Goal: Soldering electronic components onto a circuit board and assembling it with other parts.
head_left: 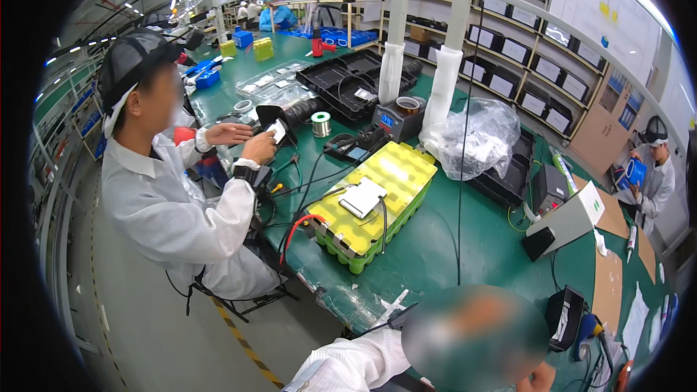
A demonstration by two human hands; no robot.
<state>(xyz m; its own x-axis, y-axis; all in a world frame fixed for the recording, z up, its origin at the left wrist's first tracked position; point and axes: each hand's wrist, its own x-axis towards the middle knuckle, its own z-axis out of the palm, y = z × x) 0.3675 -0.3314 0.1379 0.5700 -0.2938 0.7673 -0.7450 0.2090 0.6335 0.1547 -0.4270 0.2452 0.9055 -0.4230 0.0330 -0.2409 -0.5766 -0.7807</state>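
My left forearm, in a white striped sleeve (352, 363), reaches in from the lower edge. A blurred oval covers my left hand and whatever is near it. Beyond the oval, at the lower edge, shows part of a hand (539, 377) that seems to be my right; its fingers are mostly hidden. What either hand holds cannot be made out. Farther off on the green table (428, 247) lies a yellow-topped battery pack (396, 178) with green sides, a white module (363, 197) on top, and red and black cables.
At left a seated co-worker (174, 167) holds a small white device. Behind the pack stand a solder spool (321, 124), a soldering station (398, 120) and clear plastic wrap (479, 138). At right are a white box-shaped stand (566, 218), a black bin (565, 316), cardboard and tools.
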